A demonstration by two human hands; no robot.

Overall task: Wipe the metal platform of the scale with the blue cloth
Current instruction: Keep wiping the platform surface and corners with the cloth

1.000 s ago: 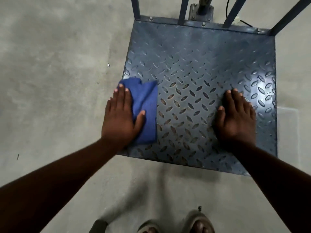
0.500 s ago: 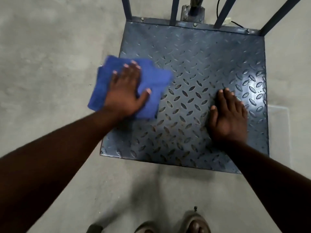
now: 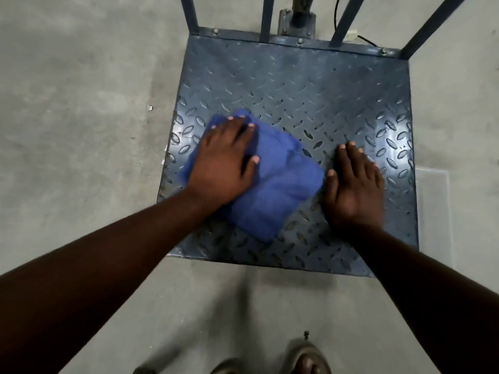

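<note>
The scale's metal platform [image 3: 310,85] is a dark blue-grey plate with a raised diamond tread, lying on the floor. A folded blue cloth [image 3: 278,190] lies on its near-left part. My left hand [image 3: 224,163] presses flat on the cloth's left half, fingers spread toward the far side. My right hand [image 3: 353,184] rests flat on the bare plate just right of the cloth, palm down, holding nothing. Part of the cloth is hidden under my left hand.
Blue metal rails [image 3: 190,14] and a central post [image 3: 299,14] rise from the platform's far edge, with a black cable [image 3: 337,12] behind. Grey concrete floor [image 3: 81,103] surrounds the scale. My sandalled feet [image 3: 305,357] stand just before the near edge.
My left hand has slid the cloth from the platform's left edge toward the middle and nearer to me; it now almost reaches my right hand. The right hand has stayed planted.
</note>
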